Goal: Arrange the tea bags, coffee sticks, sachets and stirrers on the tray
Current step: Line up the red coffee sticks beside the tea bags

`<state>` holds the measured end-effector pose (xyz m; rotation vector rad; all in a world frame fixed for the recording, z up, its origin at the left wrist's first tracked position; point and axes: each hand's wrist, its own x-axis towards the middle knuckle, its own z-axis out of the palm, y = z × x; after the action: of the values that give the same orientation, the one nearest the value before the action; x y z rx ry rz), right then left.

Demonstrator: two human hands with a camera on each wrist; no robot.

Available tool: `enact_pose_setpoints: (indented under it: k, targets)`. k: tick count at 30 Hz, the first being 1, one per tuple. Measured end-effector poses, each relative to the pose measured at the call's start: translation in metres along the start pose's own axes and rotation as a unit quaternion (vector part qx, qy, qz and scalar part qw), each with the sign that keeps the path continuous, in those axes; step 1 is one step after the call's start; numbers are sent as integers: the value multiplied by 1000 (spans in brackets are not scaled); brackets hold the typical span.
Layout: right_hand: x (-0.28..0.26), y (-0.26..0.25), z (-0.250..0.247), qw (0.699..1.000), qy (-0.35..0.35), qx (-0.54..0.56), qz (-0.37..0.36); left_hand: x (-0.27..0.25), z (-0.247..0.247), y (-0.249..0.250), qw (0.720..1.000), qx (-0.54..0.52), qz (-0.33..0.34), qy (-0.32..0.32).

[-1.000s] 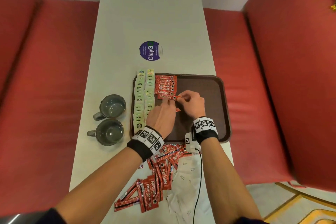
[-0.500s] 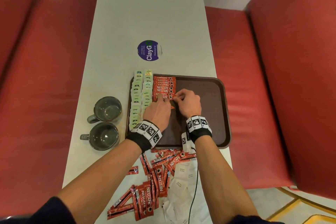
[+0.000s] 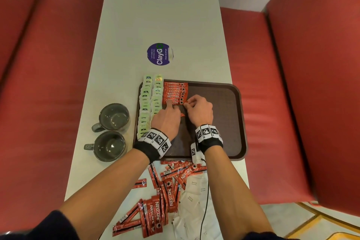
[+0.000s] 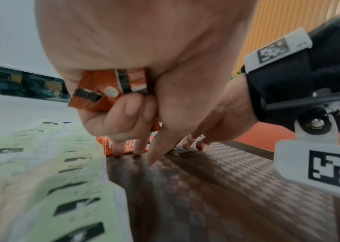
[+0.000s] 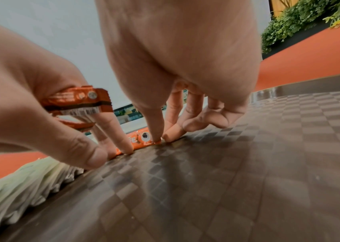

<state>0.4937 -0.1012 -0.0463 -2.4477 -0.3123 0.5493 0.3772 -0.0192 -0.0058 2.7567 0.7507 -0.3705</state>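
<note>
A brown tray [image 3: 224, 115] lies on the white table. Two columns of pale green tea bags [image 3: 151, 107] fill its left side. Beside them sits a row of red coffee sticks [image 3: 175, 91]. My left hand [image 3: 169, 105] keeps a spare bundle of coffee sticks [image 4: 111, 91] tucked under its curled fingers. Its index and middle fingertips [image 4: 137, 151] press the nearest laid stick [image 4: 127, 147] on the tray. My right hand [image 3: 187, 104] pinches that stick's right end [image 5: 144, 137] between thumb and index finger.
Two grey mugs [image 3: 114, 117] [image 3: 110, 146] stand left of the tray. Loose coffee sticks [image 3: 167, 197] and white sugar sachets [image 3: 192, 198] are heaped at the table's near end. A round purple sticker [image 3: 159, 54] lies beyond the tray. Red benches [image 3: 48, 84] flank the table.
Both hands moved toward the far end of the tray and brought the stick down against the near edge of the red row.
</note>
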Motion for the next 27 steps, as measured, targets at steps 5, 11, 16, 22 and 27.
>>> enact_pose_setpoints:
  k: [5, 11, 16, 22, 27]
  targets:
    - [0, -1, 3, 1000, 1, -2, 7, 1, -2, -1, 1000, 4, 2, -1]
    - [-3, -3, 3, 1000, -2, -17, 15, 2, 0, -3, 1000, -4, 5, 6]
    - [-18, -8, -12, 1000, 20, 17, 14, -6, -4, -8, 998, -51, 20, 30]
    - [-84, -16, -54, 988, 37, 123, -80, -45, -35, -14, 949, -312, 32, -36]
    - [-172, -29, -84, 967, 2, 227, -116, -110, -56, -29, 686, -704, -22, -184]
